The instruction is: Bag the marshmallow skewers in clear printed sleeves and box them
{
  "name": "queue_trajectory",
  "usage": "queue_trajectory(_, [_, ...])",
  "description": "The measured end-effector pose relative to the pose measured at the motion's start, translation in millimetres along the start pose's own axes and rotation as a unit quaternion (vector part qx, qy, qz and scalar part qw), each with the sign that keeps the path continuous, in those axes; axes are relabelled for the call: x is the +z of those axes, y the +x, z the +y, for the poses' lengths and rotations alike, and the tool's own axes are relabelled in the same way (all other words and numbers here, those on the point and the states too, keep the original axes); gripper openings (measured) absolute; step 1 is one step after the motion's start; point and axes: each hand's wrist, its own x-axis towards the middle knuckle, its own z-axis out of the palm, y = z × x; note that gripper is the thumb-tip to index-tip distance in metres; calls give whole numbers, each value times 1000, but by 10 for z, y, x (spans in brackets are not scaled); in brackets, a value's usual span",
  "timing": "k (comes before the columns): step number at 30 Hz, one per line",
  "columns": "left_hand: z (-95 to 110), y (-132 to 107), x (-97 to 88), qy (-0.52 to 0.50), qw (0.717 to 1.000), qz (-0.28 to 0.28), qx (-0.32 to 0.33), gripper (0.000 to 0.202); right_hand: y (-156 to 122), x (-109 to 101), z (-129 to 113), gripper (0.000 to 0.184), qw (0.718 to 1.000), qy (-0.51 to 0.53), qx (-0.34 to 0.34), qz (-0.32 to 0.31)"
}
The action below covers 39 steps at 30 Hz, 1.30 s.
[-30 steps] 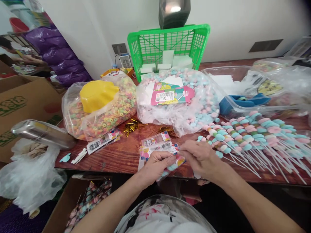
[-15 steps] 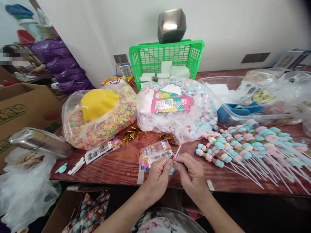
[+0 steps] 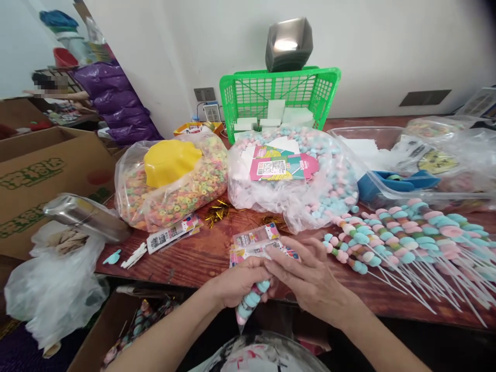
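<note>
My left hand is closed round a pastel marshmallow skewer in a clear sleeve, which hangs down off the front table edge. My right hand lies against it, fingers pressed on the skewer's printed top label. Under both hands lies a small stack of printed label cards. To the right, several finished marshmallow skewers lie fanned out with white sticks pointing right.
On the wooden table stand a bag of coloured cereal rings with a yellow scoop, a bag of pink-blue marshmallows, a green basket, a clear tub. Cardboard boxes and a white bag sit left.
The sleeved skewer has swung from upright between my fingertips to hanging down below the table edge. My right hand has spread over its label. The camera shifted slightly left.
</note>
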Motion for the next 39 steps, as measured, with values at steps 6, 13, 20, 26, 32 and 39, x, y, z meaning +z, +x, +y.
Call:
queue_trajectory(6, [-53,-42,-27,91,984,-133,-74,50,-50,-20,-71,23,996,26,-17,-86])
queue_trajectory(13, [9,-142,-42,312,949,35,25,26,-88,89,-173,19,979,25,145,-138])
queue_trajectory(20, [-215,-69,-56,-63,983,-95,-141,27,-91,-10,-221,26,998,32,-23,-54])
queue_trajectory(26, [-225,-146,-127,102,966,-190,-140,43,-194,34,-335,21,983,125,25,-133])
queue_trajectory(32, [-207,-371,-48,633,754,26,175,21,-278,344,-326,24,827,353,370,-232])
queue_trajectory(39, [-383,-427,-172,534,793,188,225,28,161,396,-122,30,877,272,296,-264])
